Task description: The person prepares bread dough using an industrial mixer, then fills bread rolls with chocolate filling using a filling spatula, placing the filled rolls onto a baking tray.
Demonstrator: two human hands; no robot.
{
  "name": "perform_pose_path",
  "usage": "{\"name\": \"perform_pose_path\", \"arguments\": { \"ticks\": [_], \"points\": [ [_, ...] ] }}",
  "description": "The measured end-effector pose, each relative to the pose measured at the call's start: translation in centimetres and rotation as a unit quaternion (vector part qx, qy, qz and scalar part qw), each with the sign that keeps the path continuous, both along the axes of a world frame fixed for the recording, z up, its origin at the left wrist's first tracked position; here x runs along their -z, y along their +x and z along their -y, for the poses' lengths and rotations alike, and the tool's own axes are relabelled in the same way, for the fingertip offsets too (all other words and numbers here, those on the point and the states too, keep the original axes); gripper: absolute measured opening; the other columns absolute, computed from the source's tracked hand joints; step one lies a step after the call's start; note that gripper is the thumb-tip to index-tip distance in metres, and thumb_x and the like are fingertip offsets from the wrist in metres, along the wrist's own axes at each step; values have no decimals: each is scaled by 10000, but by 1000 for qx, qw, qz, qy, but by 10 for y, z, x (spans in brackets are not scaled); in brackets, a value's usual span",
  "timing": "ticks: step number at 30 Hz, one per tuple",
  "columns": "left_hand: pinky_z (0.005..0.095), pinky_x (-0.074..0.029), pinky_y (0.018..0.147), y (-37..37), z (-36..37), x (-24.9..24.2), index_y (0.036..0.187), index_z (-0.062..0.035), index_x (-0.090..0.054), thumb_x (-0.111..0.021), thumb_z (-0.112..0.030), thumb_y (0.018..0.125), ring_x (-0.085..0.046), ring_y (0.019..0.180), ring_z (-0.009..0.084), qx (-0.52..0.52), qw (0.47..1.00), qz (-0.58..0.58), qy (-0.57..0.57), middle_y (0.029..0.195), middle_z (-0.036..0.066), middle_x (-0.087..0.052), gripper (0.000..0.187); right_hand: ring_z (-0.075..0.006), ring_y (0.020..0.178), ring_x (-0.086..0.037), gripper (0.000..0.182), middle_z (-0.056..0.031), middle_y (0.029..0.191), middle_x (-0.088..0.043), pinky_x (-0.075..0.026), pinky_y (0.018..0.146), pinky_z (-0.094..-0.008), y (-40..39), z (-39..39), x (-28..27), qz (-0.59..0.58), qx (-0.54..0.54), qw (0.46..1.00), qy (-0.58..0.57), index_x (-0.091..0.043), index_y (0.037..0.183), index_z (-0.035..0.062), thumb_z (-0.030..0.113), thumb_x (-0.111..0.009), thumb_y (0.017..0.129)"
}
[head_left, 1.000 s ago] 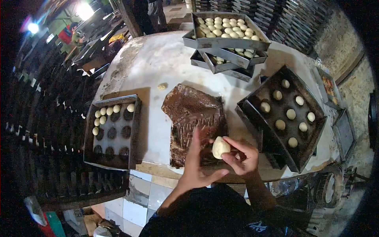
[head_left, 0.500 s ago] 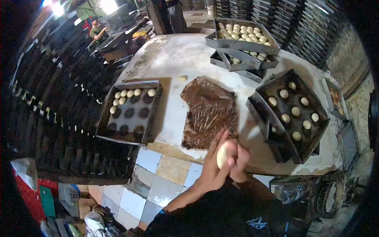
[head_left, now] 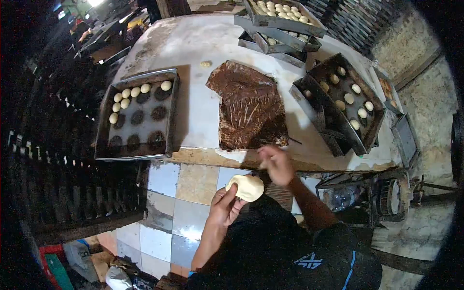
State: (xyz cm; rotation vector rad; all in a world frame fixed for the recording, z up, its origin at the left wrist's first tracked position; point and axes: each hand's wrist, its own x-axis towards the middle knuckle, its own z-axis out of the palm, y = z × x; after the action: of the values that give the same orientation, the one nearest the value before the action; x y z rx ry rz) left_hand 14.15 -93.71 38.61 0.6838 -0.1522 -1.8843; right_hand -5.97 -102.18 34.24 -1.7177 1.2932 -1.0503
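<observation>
A flattened, pale piece of dough (head_left: 247, 187) is in my left hand (head_left: 225, 205), with the thumb pressed on its face, below the table's front edge. Up and to the right of it, my right hand (head_left: 275, 163) is apart from the dough; its fingers are blurred, and I cannot make out whether they hold anything. Just beyond the hands lies a dark brown, wrinkled sheet of filling (head_left: 246, 108) with pale marks across it. A thin dark stick (head_left: 295, 140) lies at its right corner.
At the left, a metal tray (head_left: 172, 116) holds several dough balls. Stacked trays with dough balls stand at the back (head_left: 285, 24) and right (head_left: 316, 84). A small dough scrap (head_left: 206, 64) lies behind the filling. Below is a tiled front (head_left: 193, 188).
My hands have come apart. The dough, pressed between both hands earlier, is now flatter and in my left hand alone, lower left. The view has shifted, with the table higher in it.
</observation>
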Motion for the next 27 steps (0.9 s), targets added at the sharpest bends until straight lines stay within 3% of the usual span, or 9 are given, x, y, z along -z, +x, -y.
{"name": "perform_pose_path", "arguments": {
  "ticks": [3, 4, 6, 10, 12, 13, 16, 23, 27],
  "points": [
    [333, -518, 917, 14, 14, 10, 1148, 71, -568, -526, -204, 963, -628, 1031, 210, 63, 996, 27, -55, 1120, 157, -632, 334, -330, 753, -647, 254, -174, 801, -645, -526, 722, -397, -114, 48, 67, -96, 77, 976, -181, -596, 1020, -42, 56, -586, 785],
    [302, -534, 847, 19, 25, 19, 1126, 74, -577, -535, -216, 956, -645, 987, 211, 77, 995, 35, -62, 1099, 167, -639, 339, -359, 904, -629, 309, -204, 930, -639, -519, 789, -425, -144, 52, 78, -302, 51, 952, -3, -593, 1055, -28, 50, -592, 756],
    [239, -566, 707, 22, 49, 29, 1083, 81, -595, -552, -242, 944, -678, 899, 211, 96, 990, 62, -78, 1058, 186, -653, 354, -361, 1097, -552, 370, -218, 1106, -596, -489, 868, -437, -164, 62, 90, -499, -68, 862, -49, -574, 1121, -15, 70, -592, 761],
    [331, -489, 915, -4, 91, -9, 1222, 46, -552, -541, -229, 955, -591, 1076, 191, -32, 979, 170, -109, 1198, 126, -600, 383, -355, 1215, -461, 393, -222, 1223, -536, -459, 932, -435, -148, 85, 65, -492, -74, 858, 131, -541, 1187, -5, 97, -564, 808],
    [408, -434, 991, -1, 106, 8, 1345, 24, -446, -556, -227, 941, -553, 1140, 249, -49, 974, 202, -91, 1270, 131, -552, 488, -367, 967, -584, 358, -196, 1133, -591, -485, 867, -456, -166, 95, 111, -54, -4, 962, 268, -562, 1193, 40, 87, -521, 841],
    [418, -426, 995, -5, 116, 2, 1374, 11, -410, -554, -221, 941, -543, 1150, 253, -61, 973, 203, -94, 1273, 135, -546, 512, -380, 1113, -535, 327, -236, 1190, -551, -473, 898, -475, -165, 103, 93, -422, -100, 901, -7, -536, 1175, -11, 118, -503, 877],
    [436, -401, 1015, -18, 142, 0, 1432, -19, -325, -562, -218, 933, -517, 1177, 257, -76, 977, 182, -83, 1264, 139, -542, 588, -378, 1008, -572, 419, -199, 1165, -574, -460, 903, -479, -162, 130, 56, -440, -107, 891, 42, -501, 1280, 36, 91, -476, 866],
    [405, -413, 993, -62, 186, 4, 1397, 12, -374, -613, -269, 890, -522, 1162, 257, -83, 976, 195, -52, 1267, 148, -530, 626, -381, 844, -606, 337, -195, 914, -608, -503, 745, -460, -169, 198, 112, -377, 76, 914, -130, -562, 1128, 24, 15, -527, 793],
    [369, -494, 813, -77, 204, 6, 1310, 19, -458, -579, -264, 888, -566, 1048, 270, -90, 966, 240, -37, 1171, 152, -565, 523, -201, 708, -611, 217, -71, 787, -650, -503, 645, -362, -188, 204, 183, -105, -16, 977, 185, -620, 1046, 71, 224, -559, 906]
  ]
}}
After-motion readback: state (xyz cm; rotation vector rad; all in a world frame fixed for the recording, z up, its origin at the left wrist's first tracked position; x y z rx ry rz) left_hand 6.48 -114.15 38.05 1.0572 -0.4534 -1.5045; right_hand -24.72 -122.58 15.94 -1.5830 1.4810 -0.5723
